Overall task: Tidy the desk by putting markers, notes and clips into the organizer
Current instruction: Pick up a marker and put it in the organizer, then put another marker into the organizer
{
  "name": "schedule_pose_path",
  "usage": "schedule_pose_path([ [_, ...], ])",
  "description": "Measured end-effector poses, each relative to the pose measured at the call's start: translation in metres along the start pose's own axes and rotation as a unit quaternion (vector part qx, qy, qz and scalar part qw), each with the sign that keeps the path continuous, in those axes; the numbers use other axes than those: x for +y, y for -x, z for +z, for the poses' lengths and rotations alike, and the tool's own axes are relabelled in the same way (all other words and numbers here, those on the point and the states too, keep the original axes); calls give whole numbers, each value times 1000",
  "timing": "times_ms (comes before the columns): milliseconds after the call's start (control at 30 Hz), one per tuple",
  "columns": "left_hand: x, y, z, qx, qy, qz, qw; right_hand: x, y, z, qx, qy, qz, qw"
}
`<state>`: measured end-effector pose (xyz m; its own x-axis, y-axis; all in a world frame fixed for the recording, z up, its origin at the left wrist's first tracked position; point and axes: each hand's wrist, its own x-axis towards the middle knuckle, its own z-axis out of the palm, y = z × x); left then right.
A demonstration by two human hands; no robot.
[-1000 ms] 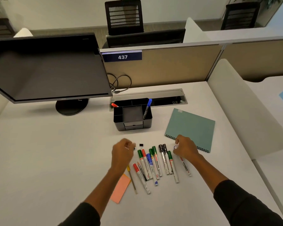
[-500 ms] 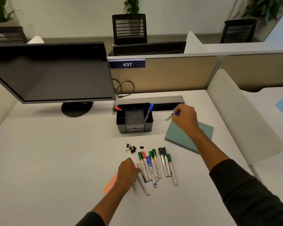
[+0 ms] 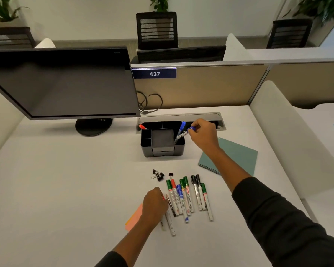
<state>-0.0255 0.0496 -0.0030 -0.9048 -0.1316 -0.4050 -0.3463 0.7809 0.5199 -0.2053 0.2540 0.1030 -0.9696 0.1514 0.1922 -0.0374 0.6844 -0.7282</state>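
Observation:
A black organizer point(image 3: 163, 150) stands at mid desk, with a blue marker point(image 3: 180, 130) upright in its right slot and a red marker point(image 3: 142, 127) at its back left. My right hand point(image 3: 204, 134) grips a blue-capped marker point(image 3: 188, 131) by its cap end, its tip angled down into the right slot. Several markers point(image 3: 187, 195) lie in a row on the desk in front. My left hand point(image 3: 155, 204) rests closed on the leftmost red-capped marker point(image 3: 169, 220). Binder clips point(image 3: 158, 175) lie behind the row. Orange sticky notes point(image 3: 133, 218) poke out from under my left wrist.
A dark monitor point(image 3: 62, 85) on a round stand fills the left back. A teal spiral notebook point(image 3: 237, 157) lies right of the organizer, under my right forearm. A cable tray point(image 3: 201, 117) and loose cable run along the tan partition behind.
My right hand has carried the blue-capped marker from above the notebook leftward to the organizer's right slot. My left hand stays on the leftmost markers, hardly moved.

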Motion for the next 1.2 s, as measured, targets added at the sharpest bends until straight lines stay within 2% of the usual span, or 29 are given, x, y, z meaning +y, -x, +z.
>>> schedule_pose_path([
  [267, 5, 0, -6, -7, -9, -5, 1000, 9, -6, 28, -38, -2, 37, 999],
  [500, 10, 1, -27, 22, 45, 9, 999, 19, -7, 42, -35, -12, 46, 998],
  [700, 16, -9, -51, 38, 131, -2, 991, 32, -1, 44, -31, -14, 40, 999],
  [833, 30, -11, -84, 72, 230, -7, 970, 51, 18, 37, -50, 8, 77, 996],
  [933, 35, -19, -108, 108, 313, -13, 943, 67, 36, 27, -110, 66, 107, 986],
  [1067, 38, -32, -136, 160, 409, -11, 899, 86, 62, 14, -251, 174, 175, 936],
  [1200, 42, -49, -156, 202, 455, -11, 867, 92, 83, 1, -304, 211, 227, 901],
])
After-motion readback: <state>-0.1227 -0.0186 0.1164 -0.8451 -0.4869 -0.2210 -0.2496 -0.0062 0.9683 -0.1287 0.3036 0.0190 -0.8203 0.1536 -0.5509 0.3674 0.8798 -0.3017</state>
